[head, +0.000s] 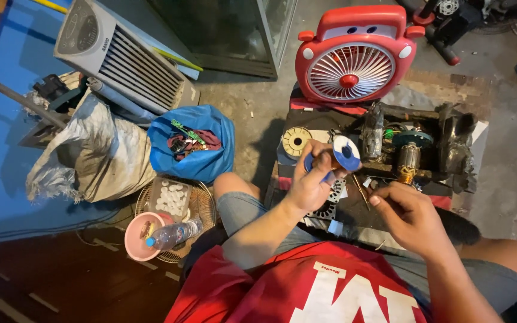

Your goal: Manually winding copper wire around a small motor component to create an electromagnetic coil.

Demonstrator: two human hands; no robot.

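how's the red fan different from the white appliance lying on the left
The red fan stands upright facing the camera; the white appliance lies tilted on a pile. The fan has a round spiral grille; the appliance has straight slats and a boxy body. Both sit beyond the hands, untouched.

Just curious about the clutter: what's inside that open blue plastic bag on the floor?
The open blue plastic bag shows a green circuit-board strip lying on dark red cloth, with small dark parts beside them. Anything deeper is covered by these and the bag's folds.
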